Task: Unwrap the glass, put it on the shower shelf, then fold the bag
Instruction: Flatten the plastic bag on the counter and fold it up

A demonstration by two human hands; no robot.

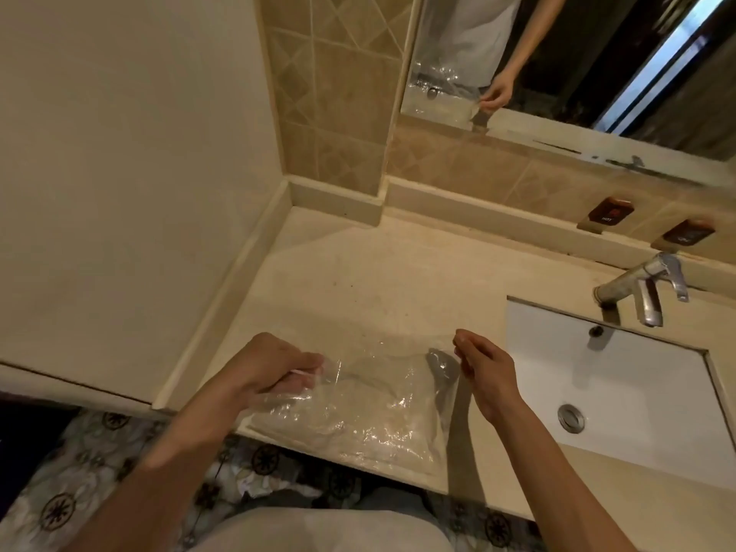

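Note:
A clear, crinkled plastic bag (358,412) lies stretched over the near edge of the beige counter (358,280). My left hand (275,364) pinches the bag's upper left corner. My right hand (482,364) pinches its upper right corner, fingers bunched together. Both hands hold the far edge slightly raised. The glass and the shower shelf are out of view.
A white rectangular sink (621,376) with a drain sits to the right, under a chrome tap (641,288). A mirror (557,57) hangs on the tiled back wall. A plain wall borders the counter on the left. Patterned floor tiles (79,472) show below.

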